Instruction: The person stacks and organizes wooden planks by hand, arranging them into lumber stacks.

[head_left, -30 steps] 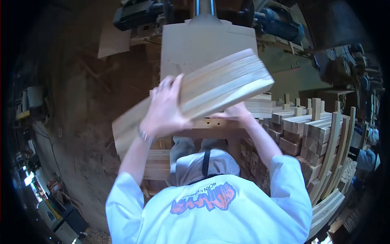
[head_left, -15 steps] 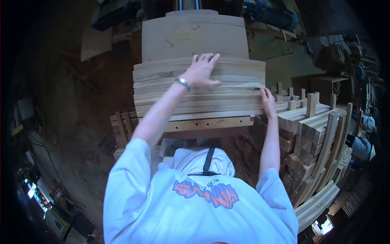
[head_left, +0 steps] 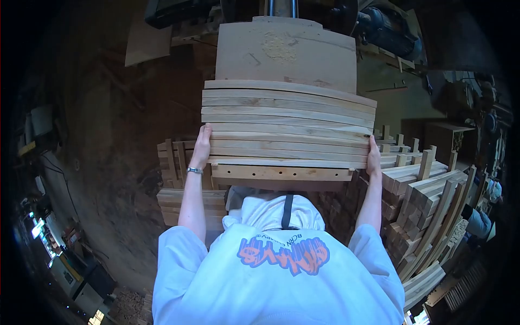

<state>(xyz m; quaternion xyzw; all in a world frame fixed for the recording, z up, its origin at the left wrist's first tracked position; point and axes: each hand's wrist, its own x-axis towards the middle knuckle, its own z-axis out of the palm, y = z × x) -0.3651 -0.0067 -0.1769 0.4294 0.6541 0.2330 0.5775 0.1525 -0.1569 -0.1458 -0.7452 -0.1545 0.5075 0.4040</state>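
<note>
Several pale wooden strips point(head_left: 290, 115) lie side by side across the bench in front of me, forming a slightly curved row. My left hand point(head_left: 202, 144) is at their left ends, fingers held together against the wood. Against the right ends rests my right hand point(head_left: 374, 156), its fingers close together too; both hands hold the nearer strips between them. The undersides of the fingers are hidden. Along the near edge runs a wooden rail point(head_left: 281, 173) with several dark holes. Beyond the strips is a flat board point(head_left: 287, 59) with sawdust on it.
Stacked wooden blocks and upright posts point(head_left: 428, 195) stand on the right. More stacked lumber point(head_left: 189, 203) is at the near left. A dark motor point(head_left: 390, 33) sits at the back right, and two metal rods point(head_left: 283, 8) at the back middle. Another person point(head_left: 479, 222) is at far right.
My left hand has moved from the top of the strips to their left ends. My right hand stays at the right ends. The view has shifted, and the strips look more evenly lined up.
</note>
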